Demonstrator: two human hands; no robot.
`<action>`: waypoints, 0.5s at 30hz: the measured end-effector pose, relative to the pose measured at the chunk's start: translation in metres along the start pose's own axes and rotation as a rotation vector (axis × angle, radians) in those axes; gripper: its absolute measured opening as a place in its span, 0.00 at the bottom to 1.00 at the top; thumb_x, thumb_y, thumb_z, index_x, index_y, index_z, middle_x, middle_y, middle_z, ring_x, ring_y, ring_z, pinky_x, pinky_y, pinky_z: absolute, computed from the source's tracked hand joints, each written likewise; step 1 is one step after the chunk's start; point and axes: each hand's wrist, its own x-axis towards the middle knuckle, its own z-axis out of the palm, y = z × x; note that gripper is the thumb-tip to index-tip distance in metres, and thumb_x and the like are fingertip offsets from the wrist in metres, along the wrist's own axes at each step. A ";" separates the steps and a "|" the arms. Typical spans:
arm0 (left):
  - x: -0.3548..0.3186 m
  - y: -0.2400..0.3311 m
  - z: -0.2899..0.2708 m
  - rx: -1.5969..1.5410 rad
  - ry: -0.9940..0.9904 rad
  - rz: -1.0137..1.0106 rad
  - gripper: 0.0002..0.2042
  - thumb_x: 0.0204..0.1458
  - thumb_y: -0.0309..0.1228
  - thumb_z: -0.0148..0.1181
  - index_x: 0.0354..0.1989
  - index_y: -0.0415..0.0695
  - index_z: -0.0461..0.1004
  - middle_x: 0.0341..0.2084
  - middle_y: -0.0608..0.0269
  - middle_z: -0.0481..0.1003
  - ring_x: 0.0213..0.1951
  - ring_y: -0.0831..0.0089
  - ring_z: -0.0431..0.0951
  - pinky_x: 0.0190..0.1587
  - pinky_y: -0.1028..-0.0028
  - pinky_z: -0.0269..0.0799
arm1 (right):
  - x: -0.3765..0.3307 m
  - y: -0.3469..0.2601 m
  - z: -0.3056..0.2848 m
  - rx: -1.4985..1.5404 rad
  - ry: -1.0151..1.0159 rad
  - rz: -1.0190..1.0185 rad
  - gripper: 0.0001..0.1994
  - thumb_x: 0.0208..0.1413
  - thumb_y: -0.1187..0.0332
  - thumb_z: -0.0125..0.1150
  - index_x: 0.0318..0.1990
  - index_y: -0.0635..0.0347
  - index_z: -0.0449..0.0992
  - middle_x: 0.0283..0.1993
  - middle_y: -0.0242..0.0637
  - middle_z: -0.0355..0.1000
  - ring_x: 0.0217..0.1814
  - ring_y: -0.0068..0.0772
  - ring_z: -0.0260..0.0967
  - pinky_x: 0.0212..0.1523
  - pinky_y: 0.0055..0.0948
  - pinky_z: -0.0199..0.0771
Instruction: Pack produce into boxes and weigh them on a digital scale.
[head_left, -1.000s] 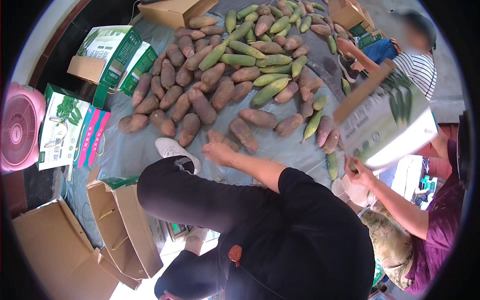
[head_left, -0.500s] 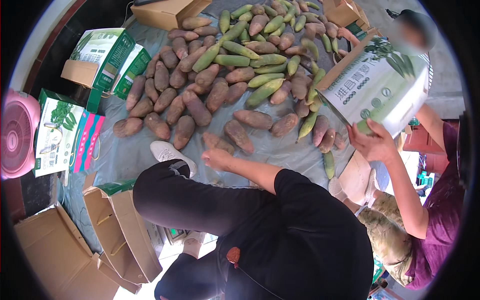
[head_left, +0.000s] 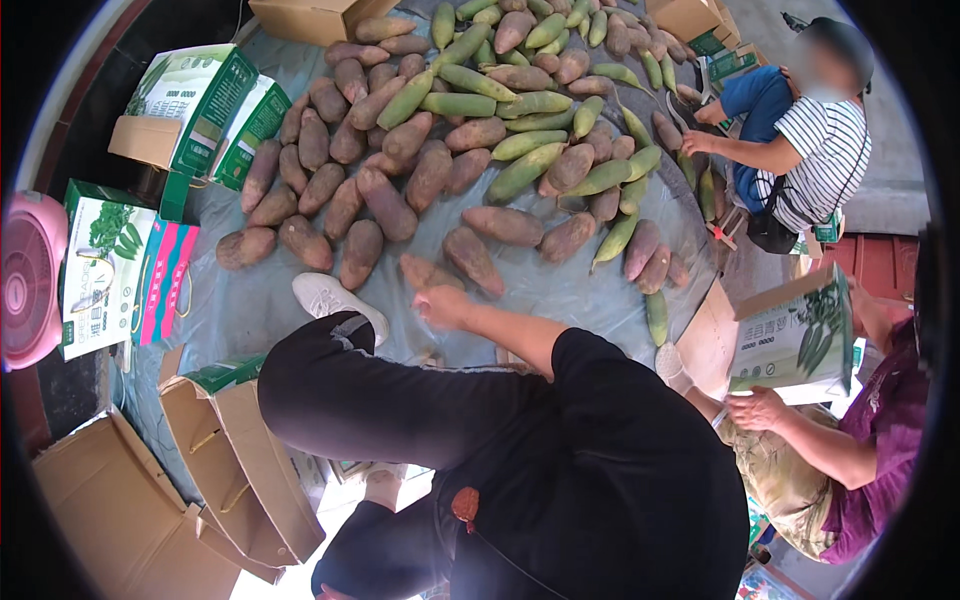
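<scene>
My right hand [head_left: 443,307], at the end of a bare forearm from a black sleeve, is by a brownish-purple root vegetable [head_left: 428,271] lying on the sheet. Its fingers look curled and slightly blurred; whether anything is between them is hidden. Beside it lie another dark root [head_left: 473,262] and a white shoe [head_left: 338,304] on my outstretched leg. Beyond spreads a heap of similar roots and green radishes [head_left: 526,175]. At the bottom edge a sliver of skin, perhaps my left hand [head_left: 333,593], shows beside my black trousers; its fingers are hidden.
Green-and-white cartons [head_left: 205,105] and a pink fan [head_left: 30,280] stand at left, with opened brown cartons [head_left: 240,470] below. A blue-grey plastic sheet [head_left: 390,330] covers the floor. At right one person holds a printed carton [head_left: 790,340]; another, in stripes [head_left: 825,150], reaches toward the heap.
The co-worker's carton has come down and away, uncovering the person in stripes. My right hand stays by the same root, its fingers now more curled. The view has shifted slightly.
</scene>
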 end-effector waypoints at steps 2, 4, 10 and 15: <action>-0.004 -0.007 0.002 -0.013 -0.001 -0.016 0.18 0.52 0.42 0.57 0.30 0.34 0.77 0.26 0.43 0.72 0.33 0.51 0.72 0.39 0.54 0.68 | 0.004 -0.001 -0.003 -0.002 0.019 -0.028 0.10 0.49 0.65 0.54 0.40 0.51 0.76 0.38 0.45 0.74 0.43 0.48 0.71 0.44 0.43 0.70; -0.001 -0.008 0.006 -0.032 -0.007 -0.004 0.18 0.52 0.42 0.56 0.30 0.34 0.77 0.26 0.42 0.73 0.34 0.51 0.72 0.39 0.54 0.68 | 0.000 0.005 -0.013 -0.022 0.014 -0.015 0.10 0.50 0.65 0.53 0.39 0.52 0.76 0.37 0.45 0.74 0.42 0.49 0.72 0.43 0.44 0.70; -0.003 -0.008 0.013 0.080 -0.060 -0.057 0.17 0.53 0.41 0.56 0.31 0.35 0.77 0.26 0.43 0.74 0.34 0.51 0.72 0.41 0.55 0.68 | 0.003 0.010 -0.038 0.024 0.183 -0.022 0.07 0.50 0.67 0.54 0.35 0.53 0.77 0.35 0.48 0.74 0.40 0.51 0.71 0.42 0.45 0.70; 0.006 0.016 -0.007 -0.018 -0.131 0.058 0.19 0.53 0.42 0.55 0.34 0.35 0.78 0.27 0.39 0.73 0.34 0.48 0.73 0.41 0.54 0.68 | 0.005 0.034 -0.063 0.056 0.284 -0.013 0.08 0.49 0.68 0.54 0.36 0.58 0.76 0.35 0.47 0.74 0.41 0.50 0.71 0.42 0.42 0.69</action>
